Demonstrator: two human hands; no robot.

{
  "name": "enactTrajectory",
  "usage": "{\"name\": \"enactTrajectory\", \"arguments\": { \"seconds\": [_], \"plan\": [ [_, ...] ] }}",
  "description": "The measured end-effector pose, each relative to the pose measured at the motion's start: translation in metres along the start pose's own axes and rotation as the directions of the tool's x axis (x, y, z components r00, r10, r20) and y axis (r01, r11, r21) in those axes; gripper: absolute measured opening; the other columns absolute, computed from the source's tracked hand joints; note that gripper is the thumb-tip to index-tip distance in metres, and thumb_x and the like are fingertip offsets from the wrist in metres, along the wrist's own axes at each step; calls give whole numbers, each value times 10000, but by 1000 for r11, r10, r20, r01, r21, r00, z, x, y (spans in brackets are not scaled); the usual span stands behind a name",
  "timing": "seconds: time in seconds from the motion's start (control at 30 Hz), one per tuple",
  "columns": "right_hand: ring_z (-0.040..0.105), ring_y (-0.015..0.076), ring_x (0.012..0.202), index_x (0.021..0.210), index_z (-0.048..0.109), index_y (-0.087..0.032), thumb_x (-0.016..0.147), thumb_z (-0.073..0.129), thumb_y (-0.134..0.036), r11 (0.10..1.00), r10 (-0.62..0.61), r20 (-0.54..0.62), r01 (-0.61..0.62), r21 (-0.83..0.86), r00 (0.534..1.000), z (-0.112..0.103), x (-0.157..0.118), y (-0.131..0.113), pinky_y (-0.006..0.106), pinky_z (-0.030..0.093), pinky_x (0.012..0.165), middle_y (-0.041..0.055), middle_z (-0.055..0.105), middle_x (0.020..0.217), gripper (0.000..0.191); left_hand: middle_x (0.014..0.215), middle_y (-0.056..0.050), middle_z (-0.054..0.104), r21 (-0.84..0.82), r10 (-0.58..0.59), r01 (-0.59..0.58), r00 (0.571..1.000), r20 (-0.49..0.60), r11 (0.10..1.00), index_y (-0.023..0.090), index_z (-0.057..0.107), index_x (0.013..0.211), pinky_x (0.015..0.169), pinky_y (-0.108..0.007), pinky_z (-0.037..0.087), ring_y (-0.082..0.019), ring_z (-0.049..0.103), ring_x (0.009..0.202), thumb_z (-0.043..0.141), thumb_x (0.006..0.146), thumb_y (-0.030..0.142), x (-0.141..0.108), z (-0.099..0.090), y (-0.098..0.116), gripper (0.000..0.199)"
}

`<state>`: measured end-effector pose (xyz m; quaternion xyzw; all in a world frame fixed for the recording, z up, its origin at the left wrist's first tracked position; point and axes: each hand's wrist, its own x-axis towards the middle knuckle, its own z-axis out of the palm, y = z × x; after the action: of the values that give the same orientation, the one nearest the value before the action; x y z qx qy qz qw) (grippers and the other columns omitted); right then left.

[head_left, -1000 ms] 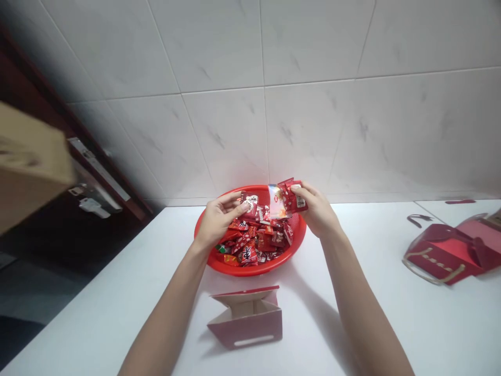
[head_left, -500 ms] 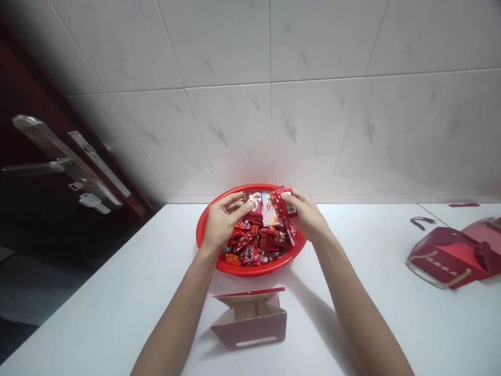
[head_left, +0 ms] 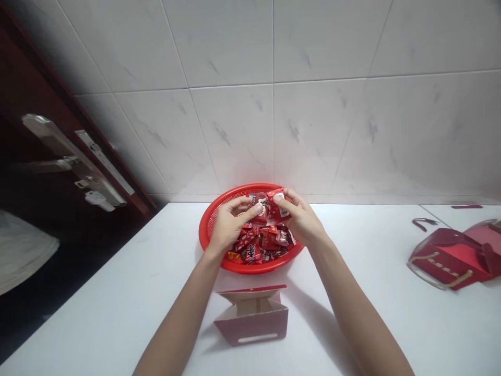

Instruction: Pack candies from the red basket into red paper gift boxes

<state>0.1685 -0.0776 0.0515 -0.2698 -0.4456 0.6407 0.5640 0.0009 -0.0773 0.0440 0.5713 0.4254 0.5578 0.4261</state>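
Observation:
A red plastic basket (head_left: pixel 207 222) holds a heap of wrapped candies (head_left: pixel 254 243), mostly in red wrappers. Over its left half, my left hand (head_left: pixel 229 222) pinches a dark red candy packet (head_left: pixel 260 208) between thumb and fingers. My right hand (head_left: pixel 303 216) grips a bright red candy packet (head_left: pixel 277 205) with a white label. The two packets are side by side above the heap. In front of the basket, between my forearms, an open-topped dark red paper box (head_left: pixel 252 324) stands with a slot in its near flap.
At the right lies a red gift box (head_left: pixel 450 258) with a rope handle, beside a dark ribbon (head_left: pixel 425 223). The tiled wall (head_left: pixel 313 130) rises behind the white table (head_left: pixel 129 292). A door with a metal handle (head_left: pixel 70 162) and some light cloth (head_left: pixel 23 250) are at the left.
The two packets have come closer together, and the pale wrapper seen between them before no longer shows. Light cloth has appeared at the far left. The view has shifted slightly.

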Motion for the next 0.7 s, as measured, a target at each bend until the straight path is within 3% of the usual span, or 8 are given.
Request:
{"name": "enactTrajectory", "arguments": {
  "seconds": [0.1, 0.2, 0.27, 0.33, 0.43, 0.57, 0.7],
  "plan": [
    [658, 155, 741, 814, 632, -219, 665, 864, -392, 999, -47, -23, 46, -25, 999, 5, -2, 4, 275, 532, 660, -22, 708, 800, 326, 1056, -73, 744, 55, 54, -54, 999, 1, 997, 187, 726, 1059, 841, -354, 598, -232, 711, 925, 865, 668, 488, -5, 0, 4, 512],
    [643, 143, 682, 813, 617, -213, 657, 866, -385, 996, -85, -30, 83, -41, 996, 5, -4, 2, 272, 528, 641, -28, 701, 761, 340, 1185, -92, 701, 163, 117, -118, 993, 16, 979, 215, 688, 1196, 888, -362, 588, -223, 702, 965, 806, 750, 501, -22, -15, 19, 543],
    [644, 141, 671, 827, 622, -206, 647, 870, -375, 992, -116, -62, 113, -54, 991, 1, -5, -3, 270, 529, 634, -24, 709, 764, 350, 1212, -111, 692, 209, 160, -175, 983, 87, 962, 209, 732, 1090, 928, -386, 579, -250, 685, 1045, 736, 833, 501, -42, -33, 32, 389],
    [651, 142, 670, 836, 630, -199, 638, 874, -366, 989, -143, -99, 137, -63, 985, -3, -6, -11, 273, 534, 633, -18, 718, 772, 356, 1279, -115, 668, 252, 195, -252, 953, 232, 934, 206, 767, 806, 971, -415, 565, -293, 651, 1141, 682, 885, 491, -70, -52, 44, 308],
    [645, 133, 655, 847, 635, -199, 647, 867, -351, 984, -169, -116, 162, -67, 979, -6, -11, -23, 274, 542, 638, -26, 708, 762, 342, 1355, -68, 633, 420, 92, -253, 926, 366, 872, 260, 801, 755, 1040, -428, 527, -299, 624, 1207, 623, 938, 443, -115, -67, 50, 314],
    [653, 131, 665, 875, 619, -215, 702, 839, -344, 983, -173, -51, 170, -69, 984, 1, -24, -35, 278, 557, 651, -35, 692, 771, 309, 1307, -67, 659, 577, -66, -89, 968, 242, 812, 301, 816, 956, 970, -363, 565, -269, 635, 1196, 573, 973, 392, -152, -51, 37, 260],
    [684, 152, 742, 942, 613, -222, 776, 808, -337, 986, -117, 159, 134, -97, 980, 12, -45, -39, 291, 566, 678, -3, 716, 856, 281, 1138, -80, 716, 528, -86, 20, 991, 102, 849, 262, 806, 957, 884, -342, 591, -248, 692, 1047, 586, 949, 404, -155, -32, 25, 262]
  ]
}}
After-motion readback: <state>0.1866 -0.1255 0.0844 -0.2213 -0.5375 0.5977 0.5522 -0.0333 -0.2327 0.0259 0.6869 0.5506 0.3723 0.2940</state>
